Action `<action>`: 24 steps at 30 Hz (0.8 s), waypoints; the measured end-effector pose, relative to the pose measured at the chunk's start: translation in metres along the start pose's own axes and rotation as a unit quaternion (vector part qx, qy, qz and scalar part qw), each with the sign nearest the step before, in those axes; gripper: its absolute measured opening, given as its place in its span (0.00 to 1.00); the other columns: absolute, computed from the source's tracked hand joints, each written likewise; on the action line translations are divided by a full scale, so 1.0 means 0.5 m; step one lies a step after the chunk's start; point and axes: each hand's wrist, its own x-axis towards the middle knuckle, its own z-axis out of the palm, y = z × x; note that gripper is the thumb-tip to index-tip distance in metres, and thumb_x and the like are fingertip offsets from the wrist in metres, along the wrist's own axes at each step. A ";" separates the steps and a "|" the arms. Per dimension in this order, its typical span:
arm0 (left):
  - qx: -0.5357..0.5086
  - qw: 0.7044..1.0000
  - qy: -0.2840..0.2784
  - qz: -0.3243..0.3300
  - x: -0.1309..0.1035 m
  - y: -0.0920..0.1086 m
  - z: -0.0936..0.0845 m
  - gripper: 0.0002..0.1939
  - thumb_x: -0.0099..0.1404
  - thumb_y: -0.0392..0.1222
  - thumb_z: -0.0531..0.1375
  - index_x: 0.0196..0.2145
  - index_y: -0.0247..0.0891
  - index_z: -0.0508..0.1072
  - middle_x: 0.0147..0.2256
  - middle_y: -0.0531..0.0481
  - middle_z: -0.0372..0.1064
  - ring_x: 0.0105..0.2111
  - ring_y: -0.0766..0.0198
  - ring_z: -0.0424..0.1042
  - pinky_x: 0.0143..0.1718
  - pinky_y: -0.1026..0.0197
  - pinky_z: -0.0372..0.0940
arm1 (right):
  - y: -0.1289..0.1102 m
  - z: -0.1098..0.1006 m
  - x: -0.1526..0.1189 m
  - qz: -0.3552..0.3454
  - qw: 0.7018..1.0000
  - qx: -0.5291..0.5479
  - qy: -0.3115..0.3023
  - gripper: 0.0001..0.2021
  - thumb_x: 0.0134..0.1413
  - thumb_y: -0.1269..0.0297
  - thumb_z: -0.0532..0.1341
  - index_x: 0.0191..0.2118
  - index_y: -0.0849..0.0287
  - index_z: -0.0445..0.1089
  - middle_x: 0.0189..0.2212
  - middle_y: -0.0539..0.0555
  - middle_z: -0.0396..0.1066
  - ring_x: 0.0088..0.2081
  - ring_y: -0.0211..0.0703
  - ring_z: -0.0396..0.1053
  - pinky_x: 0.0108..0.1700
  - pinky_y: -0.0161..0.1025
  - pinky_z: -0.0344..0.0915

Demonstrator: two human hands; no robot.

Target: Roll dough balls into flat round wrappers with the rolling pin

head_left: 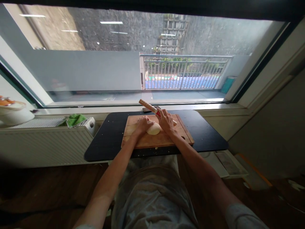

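Right hand point(166, 121) gripping a slim pale wooden rolling pin point(148, 105), left hand point(142, 124) on the edge of the round cream-coloured dough point(154, 129), pinch unclear, atop a brown wooden board point(166, 140) on a black table point(209, 136); rolling-out apparently underway, next pass probably needs dough turned.

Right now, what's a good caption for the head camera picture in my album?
Left hand on dough, right hand around a rolling pin, over a board by the window.
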 end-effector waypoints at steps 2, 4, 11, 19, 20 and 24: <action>-0.034 0.999 -0.010 0.001 -0.001 -0.006 -0.002 0.11 0.69 0.50 0.66 0.38 0.40 0.75 0.38 0.43 0.80 0.40 0.52 0.76 0.45 0.54 0.67 | 0.000 0.000 0.000 -0.001 1.000 -0.001 0.001 0.24 0.80 0.59 0.51 0.75 0.52 0.61 0.60 0.63 0.73 0.56 0.57 0.70 0.58 0.50 0.65; -0.074 0.997 -0.011 0.007 0.000 -0.013 -0.001 0.09 0.69 0.48 0.66 0.41 0.40 0.77 0.40 0.44 0.81 0.39 0.55 0.77 0.43 0.55 0.68 | -0.001 -0.002 -0.001 0.000 1.000 -0.002 0.000 0.24 0.80 0.59 0.51 0.74 0.51 0.62 0.59 0.62 0.73 0.55 0.57 0.70 0.58 0.51 0.65; -0.092 0.995 0.015 0.043 0.010 -0.024 -0.002 0.07 0.71 0.41 0.62 0.38 0.38 0.81 0.42 0.42 0.84 0.43 0.54 0.80 0.47 0.55 0.70 | 0.001 -0.006 -0.002 0.006 1.000 -0.020 -0.006 0.23 0.80 0.58 0.51 0.74 0.52 0.64 0.59 0.63 0.74 0.54 0.58 0.71 0.57 0.50 0.66; 0.020 0.995 0.094 -0.027 0.015 -0.032 -0.008 0.12 0.73 0.43 0.59 0.39 0.37 0.82 0.39 0.37 0.83 0.41 0.49 0.81 0.44 0.54 0.69 | -0.001 -0.010 -0.003 0.016 1.000 -0.020 -0.011 0.23 0.80 0.59 0.51 0.73 0.53 0.65 0.59 0.63 0.74 0.55 0.57 0.72 0.57 0.49 0.66; 0.034 0.994 0.100 -0.028 0.013 -0.032 -0.007 0.13 0.73 0.44 0.59 0.40 0.37 0.82 0.39 0.36 0.83 0.42 0.47 0.81 0.44 0.53 0.69 | -0.001 -0.010 -0.003 0.015 1.000 -0.018 -0.013 0.23 0.80 0.59 0.51 0.73 0.53 0.65 0.59 0.63 0.74 0.55 0.57 0.72 0.57 0.49 0.66; 0.089 0.988 0.119 -0.034 0.006 -0.029 -0.004 0.19 0.76 0.50 0.56 0.41 0.37 0.83 0.39 0.33 0.83 0.44 0.44 0.81 0.45 0.52 0.69 | -0.001 -0.010 -0.002 0.015 1.000 -0.011 -0.016 0.23 0.80 0.59 0.52 0.73 0.52 0.65 0.59 0.62 0.74 0.54 0.57 0.72 0.57 0.49 0.66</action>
